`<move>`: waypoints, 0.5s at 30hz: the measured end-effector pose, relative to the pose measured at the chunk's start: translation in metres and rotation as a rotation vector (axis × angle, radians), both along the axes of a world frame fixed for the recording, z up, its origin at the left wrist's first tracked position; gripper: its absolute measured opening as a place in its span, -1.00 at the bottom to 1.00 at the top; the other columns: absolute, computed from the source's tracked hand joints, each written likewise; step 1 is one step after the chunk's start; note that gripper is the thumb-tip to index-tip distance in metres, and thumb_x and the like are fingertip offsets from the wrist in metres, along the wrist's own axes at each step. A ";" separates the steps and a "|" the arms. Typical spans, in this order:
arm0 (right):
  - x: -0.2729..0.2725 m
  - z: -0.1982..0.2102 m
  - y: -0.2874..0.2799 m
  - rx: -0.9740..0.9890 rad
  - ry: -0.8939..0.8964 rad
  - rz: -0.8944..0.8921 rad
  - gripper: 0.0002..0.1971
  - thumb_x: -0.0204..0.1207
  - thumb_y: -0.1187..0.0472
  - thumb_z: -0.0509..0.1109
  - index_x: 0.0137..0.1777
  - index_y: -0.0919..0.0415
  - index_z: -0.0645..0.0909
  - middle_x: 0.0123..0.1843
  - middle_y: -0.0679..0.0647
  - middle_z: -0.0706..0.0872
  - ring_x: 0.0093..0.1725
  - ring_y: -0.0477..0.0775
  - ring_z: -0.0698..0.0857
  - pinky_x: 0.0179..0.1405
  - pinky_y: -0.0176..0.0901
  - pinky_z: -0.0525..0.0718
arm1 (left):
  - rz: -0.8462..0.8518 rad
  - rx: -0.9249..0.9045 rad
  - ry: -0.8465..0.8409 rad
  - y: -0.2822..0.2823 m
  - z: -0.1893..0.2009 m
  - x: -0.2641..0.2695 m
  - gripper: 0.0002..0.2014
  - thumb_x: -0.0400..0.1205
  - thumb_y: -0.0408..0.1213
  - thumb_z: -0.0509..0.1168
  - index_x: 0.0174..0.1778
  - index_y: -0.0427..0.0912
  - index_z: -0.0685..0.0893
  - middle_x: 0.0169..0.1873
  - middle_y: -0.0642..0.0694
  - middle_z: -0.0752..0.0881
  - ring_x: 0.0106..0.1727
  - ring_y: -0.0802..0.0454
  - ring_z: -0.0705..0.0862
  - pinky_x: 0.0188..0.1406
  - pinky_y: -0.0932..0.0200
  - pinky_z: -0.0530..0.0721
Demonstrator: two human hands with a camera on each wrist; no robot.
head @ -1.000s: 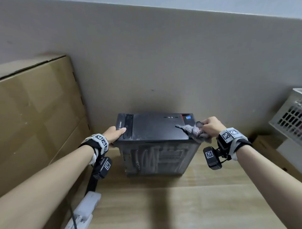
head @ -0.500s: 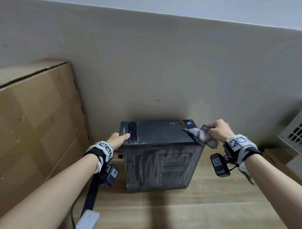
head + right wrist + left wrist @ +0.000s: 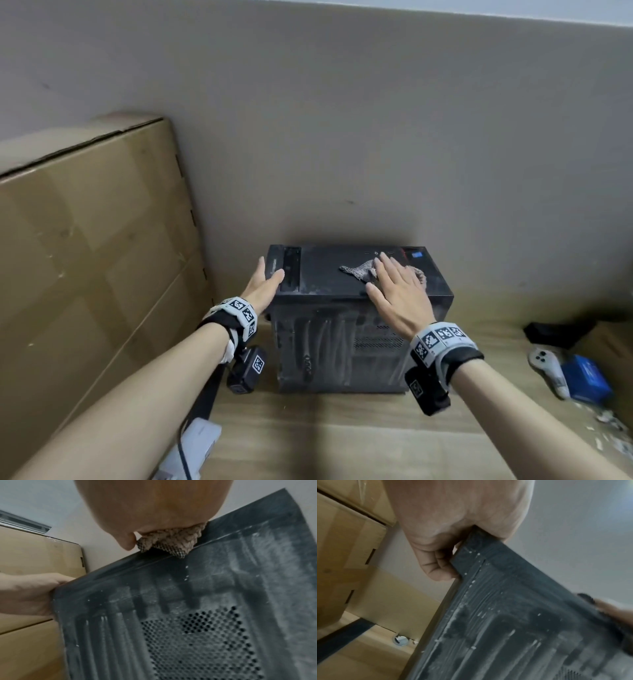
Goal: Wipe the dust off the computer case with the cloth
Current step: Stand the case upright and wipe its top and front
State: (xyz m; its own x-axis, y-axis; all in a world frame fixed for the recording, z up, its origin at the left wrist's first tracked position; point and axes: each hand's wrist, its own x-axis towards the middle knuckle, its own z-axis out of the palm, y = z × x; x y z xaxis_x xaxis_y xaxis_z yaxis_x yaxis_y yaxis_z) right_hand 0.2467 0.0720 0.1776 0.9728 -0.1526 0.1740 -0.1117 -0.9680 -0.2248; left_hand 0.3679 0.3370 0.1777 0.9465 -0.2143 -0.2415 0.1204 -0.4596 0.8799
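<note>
The black, dust-streaked computer case (image 3: 359, 342) stands on the wooden surface against the wall. A grey checked cloth (image 3: 358, 270) lies on its top panel. My right hand (image 3: 397, 291) lies flat on the cloth with straight fingers, pressing it down. In the right wrist view the cloth (image 3: 171, 540) bulges out from under my palm at the case's (image 3: 188, 615) top edge. My left hand (image 3: 270, 277) grips the top left edge, thumb on top and fingers down the side. The left wrist view shows those fingers (image 3: 436, 566) curled against the case corner (image 3: 513, 628).
A large cardboard box (image 3: 85, 274) stands close on the left, and the wall (image 3: 342, 137) is right behind the case. A white power strip (image 3: 195, 445) with a cable lies at front left. A blue box (image 3: 585, 377), a white device (image 3: 548, 370) and scattered debris lie at right.
My right hand has gone from clutching the bunched cloth at the top right edge to lying flat on it nearer the middle. The left hand stays on the left edge.
</note>
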 end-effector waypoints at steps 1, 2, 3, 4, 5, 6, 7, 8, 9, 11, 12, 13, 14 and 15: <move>0.002 -0.002 0.007 0.011 -0.024 0.000 -0.34 0.71 -0.24 -0.12 0.74 0.05 0.12 0.78 -0.03 0.08 0.74 0.00 0.04 0.72 -0.03 -0.07 | -0.006 -0.036 -0.032 0.000 -0.003 -0.001 -0.35 0.75 0.06 0.07 0.72 0.00 -0.03 0.70 0.02 0.04 0.70 -0.04 0.09 0.64 -0.01 0.07; 0.005 -0.002 0.015 0.011 -0.032 0.026 -0.32 0.68 -0.25 -0.20 0.73 0.02 0.16 0.76 -0.02 0.15 0.73 0.01 0.11 0.71 -0.03 0.01 | -0.011 -0.066 -0.052 -0.001 -0.008 0.000 -0.39 0.78 0.03 0.01 0.72 0.02 -0.04 0.70 0.05 0.01 0.70 0.01 0.05 0.64 0.03 0.04; 0.009 -0.001 0.026 -0.008 -0.033 0.071 -0.30 0.65 -0.24 -0.26 0.72 -0.01 0.19 0.75 -0.01 0.19 0.71 0.01 0.16 0.70 -0.02 0.05 | -0.011 -0.090 -0.073 -0.001 -0.011 -0.001 -0.42 0.79 0.02 -0.04 0.72 0.02 -0.03 0.71 0.05 0.00 0.70 0.05 0.04 0.63 0.08 0.02; 0.013 -0.001 0.040 -0.030 -0.036 0.121 -0.31 0.65 -0.23 -0.28 0.72 -0.02 0.21 0.75 0.01 0.22 0.70 0.03 0.19 0.69 -0.01 0.09 | -0.011 -0.100 -0.102 0.000 -0.015 0.001 -0.45 0.80 0.00 -0.09 0.72 0.00 -0.01 0.71 0.05 0.02 0.70 0.08 0.04 0.61 0.15 0.00; 0.018 -0.001 0.057 -0.043 -0.044 0.171 -0.33 0.67 -0.20 -0.28 0.71 -0.03 0.22 0.74 0.03 0.23 0.69 0.04 0.22 0.69 0.01 0.11 | -0.009 -0.102 -0.126 0.000 -0.016 0.001 -0.46 0.81 -0.03 -0.11 0.72 -0.04 0.01 0.70 0.04 0.03 0.70 0.11 0.04 0.57 0.23 -0.02; 0.022 0.000 0.077 -0.043 -0.050 0.214 -0.36 0.69 -0.18 -0.25 0.70 -0.02 0.25 0.73 0.05 0.26 0.68 0.07 0.25 0.69 0.03 0.13 | 0.006 -0.104 -0.128 0.000 -0.018 0.003 -0.48 0.82 -0.05 -0.13 0.72 -0.07 0.03 0.70 0.02 0.05 0.69 0.12 0.04 0.53 0.28 -0.03; 0.025 0.000 0.097 -0.039 -0.060 0.251 -0.39 0.71 -0.15 -0.21 0.67 -0.01 0.30 0.71 0.06 0.29 0.66 0.09 0.28 0.68 0.04 0.15 | 0.014 -0.107 -0.142 0.000 -0.018 0.003 -0.49 0.82 -0.08 -0.13 0.72 -0.09 0.05 0.70 0.01 0.08 0.69 0.12 0.06 0.50 0.32 -0.02; 0.027 0.001 0.116 -0.028 -0.072 0.284 -0.44 0.73 -0.12 -0.13 0.65 -0.01 0.35 0.69 0.07 0.34 0.64 0.11 0.31 0.67 0.04 0.16 | 0.020 -0.109 -0.155 0.001 -0.020 0.004 -0.50 0.82 -0.11 -0.12 0.71 -0.10 0.07 0.70 -0.01 0.10 0.69 0.11 0.08 0.47 0.35 -0.01; 0.030 0.002 0.130 -0.017 -0.083 0.311 -0.48 0.74 -0.09 -0.05 0.62 0.00 0.40 0.67 0.08 0.39 0.62 0.13 0.34 0.66 0.03 0.16 | 0.022 -0.110 -0.157 0.001 -0.019 0.004 -0.51 0.83 -0.13 -0.11 0.71 -0.10 0.09 0.69 -0.02 0.13 0.68 0.10 0.11 0.44 0.37 0.01; 0.035 0.004 0.142 -0.002 -0.077 0.348 -0.54 0.75 -0.03 0.06 0.59 0.03 0.46 0.63 0.10 0.44 0.59 0.16 0.38 0.62 0.02 0.17 | 0.023 -0.116 -0.156 0.002 -0.018 0.003 -0.53 0.83 -0.16 -0.11 0.70 -0.09 0.13 0.64 0.00 0.23 0.64 0.11 0.21 0.41 0.37 0.08; 0.037 0.005 0.139 -0.007 -0.070 0.364 -0.54 0.75 -0.01 0.08 0.58 0.05 0.46 0.63 0.11 0.44 0.59 0.17 0.39 0.61 0.03 0.19 | 0.009 -0.108 -0.162 0.002 -0.016 0.003 -0.55 0.83 -0.18 -0.11 0.68 -0.08 0.18 0.58 0.03 0.32 0.58 0.13 0.28 0.39 0.36 0.12; 0.039 0.005 0.132 -0.012 -0.057 0.380 -0.55 0.76 0.00 0.09 0.59 0.07 0.46 0.64 0.13 0.42 0.60 0.18 0.38 0.61 0.04 0.19 | -0.019 -0.100 -0.180 0.002 -0.014 0.002 -0.57 0.83 -0.19 -0.11 0.65 -0.06 0.24 0.51 0.05 0.40 0.50 0.15 0.36 0.36 0.34 0.19; 0.039 0.005 0.122 -0.011 -0.039 0.389 -0.55 0.76 0.01 0.09 0.59 0.08 0.46 0.66 0.13 0.40 0.61 0.17 0.37 0.62 0.05 0.19 | -0.044 -0.097 -0.201 0.001 -0.013 0.003 -0.59 0.82 -0.20 -0.12 0.60 -0.03 0.30 0.47 0.02 0.46 0.45 0.11 0.43 0.34 0.28 0.27; 0.039 0.005 0.111 -0.002 -0.028 0.390 -0.56 0.76 0.01 0.09 0.58 0.07 0.46 0.66 0.13 0.39 0.62 0.17 0.36 0.62 0.06 0.19 | -0.060 -0.092 -0.219 0.002 -0.013 0.004 -0.60 0.82 -0.19 -0.12 0.57 -0.02 0.34 0.44 -0.03 0.51 0.44 0.05 0.47 0.32 0.23 0.33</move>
